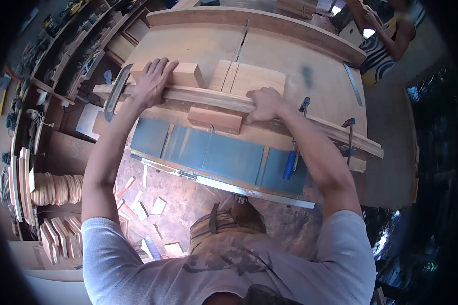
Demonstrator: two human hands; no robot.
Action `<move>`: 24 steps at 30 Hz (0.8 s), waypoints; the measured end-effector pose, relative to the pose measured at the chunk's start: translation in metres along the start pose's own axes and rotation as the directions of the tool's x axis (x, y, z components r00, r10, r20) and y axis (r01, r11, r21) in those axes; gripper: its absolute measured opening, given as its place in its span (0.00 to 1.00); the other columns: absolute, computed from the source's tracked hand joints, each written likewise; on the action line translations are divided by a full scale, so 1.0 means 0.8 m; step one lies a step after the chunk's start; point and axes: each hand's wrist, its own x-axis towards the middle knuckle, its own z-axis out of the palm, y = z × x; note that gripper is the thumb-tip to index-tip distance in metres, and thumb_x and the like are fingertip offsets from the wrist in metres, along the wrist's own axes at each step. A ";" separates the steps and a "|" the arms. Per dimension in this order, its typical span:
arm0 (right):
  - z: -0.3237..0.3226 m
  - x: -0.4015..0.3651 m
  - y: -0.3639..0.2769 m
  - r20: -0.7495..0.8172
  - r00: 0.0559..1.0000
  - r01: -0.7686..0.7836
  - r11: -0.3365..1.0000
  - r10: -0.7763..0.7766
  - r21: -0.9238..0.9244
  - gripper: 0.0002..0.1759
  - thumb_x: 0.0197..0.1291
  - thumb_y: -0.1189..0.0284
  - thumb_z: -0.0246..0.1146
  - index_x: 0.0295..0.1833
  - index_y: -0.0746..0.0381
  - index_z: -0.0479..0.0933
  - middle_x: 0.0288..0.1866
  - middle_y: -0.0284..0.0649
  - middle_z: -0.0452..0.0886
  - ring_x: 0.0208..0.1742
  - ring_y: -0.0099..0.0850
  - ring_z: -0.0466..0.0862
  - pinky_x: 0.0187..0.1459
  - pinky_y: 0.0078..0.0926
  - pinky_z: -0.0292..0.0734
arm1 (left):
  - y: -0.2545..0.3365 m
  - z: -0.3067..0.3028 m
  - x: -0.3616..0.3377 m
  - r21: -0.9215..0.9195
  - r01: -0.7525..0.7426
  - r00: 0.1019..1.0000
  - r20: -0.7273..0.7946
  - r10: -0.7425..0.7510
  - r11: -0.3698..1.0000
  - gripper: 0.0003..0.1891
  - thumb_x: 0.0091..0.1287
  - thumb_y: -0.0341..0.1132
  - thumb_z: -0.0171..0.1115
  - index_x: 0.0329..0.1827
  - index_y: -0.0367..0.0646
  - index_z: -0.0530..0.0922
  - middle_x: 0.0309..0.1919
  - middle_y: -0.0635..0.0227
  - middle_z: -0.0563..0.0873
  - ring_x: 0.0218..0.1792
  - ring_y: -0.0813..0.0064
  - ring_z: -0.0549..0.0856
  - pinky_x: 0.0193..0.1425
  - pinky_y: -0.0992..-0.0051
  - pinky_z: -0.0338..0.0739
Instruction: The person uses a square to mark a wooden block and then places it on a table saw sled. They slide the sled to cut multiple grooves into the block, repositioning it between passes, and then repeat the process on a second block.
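A long wooden fence point(203, 96) runs across the plywood sled point(188, 43). My left hand point(152, 84) is closed over the fence's left part, its fingers reaching onto a thick wooden block point(187, 74) behind it. Farther right, my right hand point(267, 104) wraps over the fence with the thumb on the near side; the fingertips are partly hidden. Behind the fence lies a flat light board point(262, 78) with a slot line beside it. A reddish wooden block point(215, 120) is fixed to the near side, between my hands.
Clamps grip the fence: one at the left end point(118, 92), a blue-handled clamp point(290, 162) and another clamp point(350, 136) at right. A blue-grey saw table point(213, 152) lies nearer me. Offcuts point(159, 205) litter the floor. Another person point(387, 46) stands at upper right.
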 end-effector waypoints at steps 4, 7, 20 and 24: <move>0.040 -0.078 -0.071 0.051 0.998 0.035 0.999 -0.035 0.002 0.39 0.38 0.52 0.78 0.54 0.67 0.85 0.48 0.60 0.90 0.55 0.57 0.89 0.59 0.51 0.84 | 0.023 -0.019 -0.109 0.067 -0.023 0.999 -0.034 0.025 0.998 0.65 0.36 0.31 0.87 0.85 0.46 0.61 0.73 0.49 0.72 0.76 0.46 0.71 0.85 0.49 0.63; 0.073 -0.123 -0.112 0.070 0.996 0.048 0.998 -0.050 0.031 0.39 0.39 0.51 0.77 0.54 0.68 0.84 0.52 0.60 0.89 0.56 0.59 0.88 0.59 0.51 0.84 | 0.050 -0.055 -0.176 -0.064 0.000 1.000 0.012 0.001 0.998 0.66 0.35 0.32 0.87 0.85 0.45 0.60 0.74 0.49 0.71 0.77 0.45 0.71 0.86 0.47 0.62; 0.050 -0.124 -0.034 -0.043 0.871 -0.483 0.868 0.490 0.112 0.64 0.53 0.38 0.79 0.80 0.75 0.65 0.77 0.67 0.74 0.76 0.56 0.79 0.74 0.47 0.77 | -0.021 -0.019 -0.011 -0.476 0.646 0.490 0.858 0.153 0.597 0.32 0.73 0.56 0.72 0.61 0.31 0.88 0.52 0.54 0.93 0.50 0.61 0.93 0.55 0.64 0.88; 0.050 -0.112 -0.033 0.010 0.898 -0.441 0.897 0.441 0.038 0.70 0.49 0.43 0.84 0.83 0.77 0.57 0.78 0.66 0.73 0.77 0.57 0.77 0.76 0.46 0.77 | 0.027 0.018 0.026 -0.372 0.538 0.328 0.919 0.219 0.756 0.32 0.72 0.57 0.73 0.62 0.34 0.89 0.54 0.51 0.93 0.52 0.60 0.93 0.57 0.63 0.90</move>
